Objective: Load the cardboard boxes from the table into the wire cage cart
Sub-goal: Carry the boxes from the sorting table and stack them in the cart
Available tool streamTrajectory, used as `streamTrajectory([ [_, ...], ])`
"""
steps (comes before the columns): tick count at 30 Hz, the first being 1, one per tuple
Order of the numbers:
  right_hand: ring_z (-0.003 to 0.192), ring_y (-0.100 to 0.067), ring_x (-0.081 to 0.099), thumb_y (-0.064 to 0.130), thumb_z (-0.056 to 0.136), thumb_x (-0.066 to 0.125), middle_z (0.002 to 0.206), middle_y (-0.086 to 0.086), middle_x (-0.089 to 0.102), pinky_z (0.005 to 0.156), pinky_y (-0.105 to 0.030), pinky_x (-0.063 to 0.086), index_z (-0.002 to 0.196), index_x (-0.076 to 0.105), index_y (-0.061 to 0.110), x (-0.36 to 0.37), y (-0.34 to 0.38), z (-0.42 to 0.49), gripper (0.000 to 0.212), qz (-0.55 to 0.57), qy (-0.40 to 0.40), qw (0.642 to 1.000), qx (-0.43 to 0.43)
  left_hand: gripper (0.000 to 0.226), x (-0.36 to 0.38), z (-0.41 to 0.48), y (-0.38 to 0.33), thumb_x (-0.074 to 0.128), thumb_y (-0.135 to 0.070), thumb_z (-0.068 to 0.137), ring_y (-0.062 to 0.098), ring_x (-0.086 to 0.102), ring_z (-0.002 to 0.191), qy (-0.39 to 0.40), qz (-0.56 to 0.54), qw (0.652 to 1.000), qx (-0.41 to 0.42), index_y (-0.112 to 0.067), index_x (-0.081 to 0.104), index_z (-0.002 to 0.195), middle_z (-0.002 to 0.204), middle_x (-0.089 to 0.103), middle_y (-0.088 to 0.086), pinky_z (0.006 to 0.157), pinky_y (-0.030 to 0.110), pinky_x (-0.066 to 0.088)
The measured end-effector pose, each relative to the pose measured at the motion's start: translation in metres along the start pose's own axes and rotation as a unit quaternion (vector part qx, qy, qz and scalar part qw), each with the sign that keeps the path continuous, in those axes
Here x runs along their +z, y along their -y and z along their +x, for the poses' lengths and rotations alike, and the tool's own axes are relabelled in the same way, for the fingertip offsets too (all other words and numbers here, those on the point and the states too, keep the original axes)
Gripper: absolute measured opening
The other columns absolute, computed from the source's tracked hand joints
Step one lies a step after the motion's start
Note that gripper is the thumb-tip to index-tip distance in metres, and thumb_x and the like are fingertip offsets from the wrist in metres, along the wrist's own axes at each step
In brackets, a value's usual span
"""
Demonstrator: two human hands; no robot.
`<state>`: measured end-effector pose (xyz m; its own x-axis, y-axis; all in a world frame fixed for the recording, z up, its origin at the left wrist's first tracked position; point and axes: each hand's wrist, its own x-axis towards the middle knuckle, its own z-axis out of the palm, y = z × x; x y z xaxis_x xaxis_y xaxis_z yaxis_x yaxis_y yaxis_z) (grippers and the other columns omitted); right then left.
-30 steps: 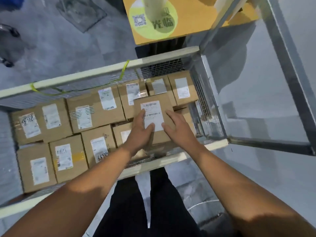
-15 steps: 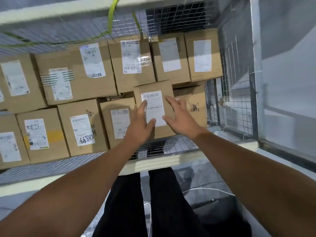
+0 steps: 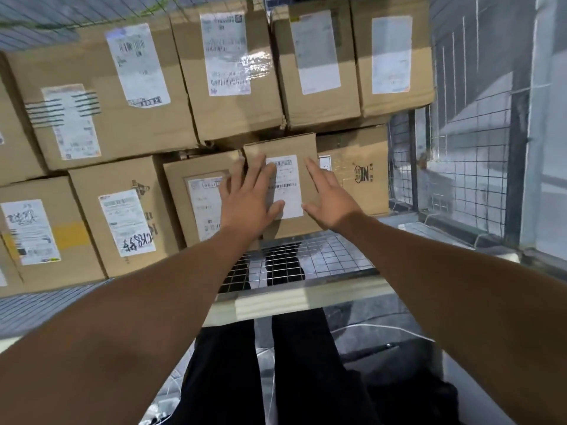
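Nearest: dark trouser legs (image 3: pixel 306 378), standing close to the cart's pale top rail (image 3: pixel 294 299). Below the wrists is the near mesh wall (image 3: pixel 306 259).

Grip: left hand (image 3: pixel 250 194) and right hand (image 3: pixel 329 199) both lie flat on the upper face of a small box (image 3: pixel 285 145). Fingers are straight and spread, thumbs turned in toward each other. Nothing curls round an edge; the palms press, they do not clasp. A white label (image 3: pixel 287 185) shows between the hands.

Position: the small box is inside the cart, in the near row. A labelled box (image 3: pixel 196 204) sits just left of the left hand and a printed box (image 3: pixel 359 173) just right of the right hand. (Its underside is hidden, so I cannot tell whether it has bottomed out.)

Heading: the long axis runs from the wrists toward the fingertips, label face up, with the label's long side on the same line.

Beyond the fingertips is a back row of larger boxes (image 3: pixel 233 72), close against the small box's far end. Well right of the grip is the wire side wall (image 3: pixel 460 167).

Step, as I judge it: seating this box, the close of one placement. The next move calls for a level downward press, then both palms lifted straight off without dragging the box askew, then a return to the table (not in view).
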<state>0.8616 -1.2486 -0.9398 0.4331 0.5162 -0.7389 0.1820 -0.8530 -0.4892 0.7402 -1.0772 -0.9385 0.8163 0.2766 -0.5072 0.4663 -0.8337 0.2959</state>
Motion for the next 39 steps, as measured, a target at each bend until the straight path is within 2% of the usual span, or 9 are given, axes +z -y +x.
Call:
streamTrajectory([
  [3,0.145,-0.029,0.035,0.032,0.094,0.067,0.167,-0.003,0.02,0.117,-0.05,0.037,0.158,-0.007,0.046,-0.008,0.002,-0.004,0.099,-0.054,0.001,0.998,0.008,0.08,-0.009,0.001,-0.001,0.063,-0.055,0.09,0.03,0.005,0.154,0.024,0.002,1.0,-0.009,-0.029,0.027,0.156,0.169,0.012,-0.005,0.118,0.055,0.014],
  [8,0.139,-0.028,0.042,0.038,0.095,0.061,0.157,-0.005,0.037,0.112,-0.052,0.041,0.161,0.016,0.035,-0.037,0.035,-0.04,0.08,-0.027,-0.03,0.999,0.037,0.074,-0.059,-0.012,-0.016,0.06,-0.051,0.094,0.028,0.007,0.155,0.035,-0.052,0.997,-0.049,-0.028,0.028,0.157,0.17,0.014,-0.002,0.12,0.056,0.016],
  [14,0.147,-0.025,0.032,0.039,0.102,0.052,0.162,-0.006,0.033,0.119,-0.044,0.03,0.159,0.029,0.022,-0.081,0.079,-0.128,0.064,0.06,-0.109,0.99,0.072,0.064,-0.155,-0.055,-0.039,0.051,-0.052,0.101,0.029,0.014,0.155,-0.003,-0.11,0.994,0.011,-0.02,0.04,0.155,0.165,0.033,0.003,0.126,0.043,0.014],
  [17,0.148,-0.024,0.032,0.042,0.102,0.05,0.161,-0.006,0.036,0.12,-0.042,0.029,0.158,0.032,0.02,-0.096,0.099,-0.184,0.062,0.071,-0.185,0.976,0.086,0.063,-0.198,-0.082,-0.053,0.048,-0.056,0.101,0.029,0.014,0.155,-0.037,-0.121,0.99,0.061,-0.023,0.041,0.154,0.163,0.036,0.003,0.126,0.046,0.01],
  [21,0.148,-0.03,0.03,0.042,0.101,0.053,0.155,-0.009,0.044,0.119,-0.049,0.027,0.155,0.039,0.024,-0.086,0.129,-0.269,0.058,0.047,-0.312,0.941,0.12,0.068,-0.243,-0.127,-0.074,0.043,-0.064,0.099,0.028,0.008,0.156,-0.065,-0.05,0.992,0.092,-0.03,0.036,0.157,0.167,0.027,-0.002,0.122,0.054,-0.005],
  [24,0.156,-0.029,0.014,0.055,0.101,0.046,0.165,-0.006,0.029,0.123,-0.055,0.017,0.157,0.032,0.032,-0.058,0.153,-0.328,0.062,0.038,-0.366,0.913,0.175,0.068,-0.269,-0.166,-0.097,0.043,-0.066,0.097,0.028,0.003,0.156,-0.061,-0.05,0.987,0.139,-0.034,0.032,0.156,0.169,0.019,-0.004,0.121,0.056,-0.005],
  [27,0.157,-0.026,0.01,0.063,0.098,0.044,0.167,-0.003,0.025,0.124,-0.054,0.012,0.157,0.031,0.038,-0.024,0.166,-0.379,0.065,0.106,-0.417,0.874,0.226,0.069,-0.281,-0.209,-0.118,0.042,-0.069,0.096,0.025,-0.006,0.157,-0.014,-0.046,0.978,0.201,-0.037,0.03,0.156,0.171,0.009,-0.006,0.123,0.059,-0.001],
  [36,0.157,-0.018,0.003,0.063,0.099,0.04,0.169,0.0,0.018,0.124,-0.051,-0.002,0.157,0.027,0.043,0.024,0.161,-0.507,0.063,0.2,-0.525,0.763,0.322,0.075,-0.288,-0.299,-0.174,0.044,-0.069,0.094,0.023,-0.003,0.157,0.008,0.025,0.934,0.356,-0.035,0.03,0.158,0.171,0.009,-0.007,0.124,0.054,-0.008],
  [39,0.157,-0.018,0.001,0.063,0.1,0.039,0.17,0.001,0.016,0.124,-0.05,-0.003,0.158,0.024,0.043,0.034,0.157,-0.553,0.064,0.217,-0.562,0.719,0.345,0.077,-0.282,-0.327,-0.205,0.041,-0.073,0.093,0.022,-0.009,0.157,0.032,0.028,0.898,0.437,-0.036,0.026,0.159,0.171,0.005,-0.009,0.123,0.057,-0.005],
])
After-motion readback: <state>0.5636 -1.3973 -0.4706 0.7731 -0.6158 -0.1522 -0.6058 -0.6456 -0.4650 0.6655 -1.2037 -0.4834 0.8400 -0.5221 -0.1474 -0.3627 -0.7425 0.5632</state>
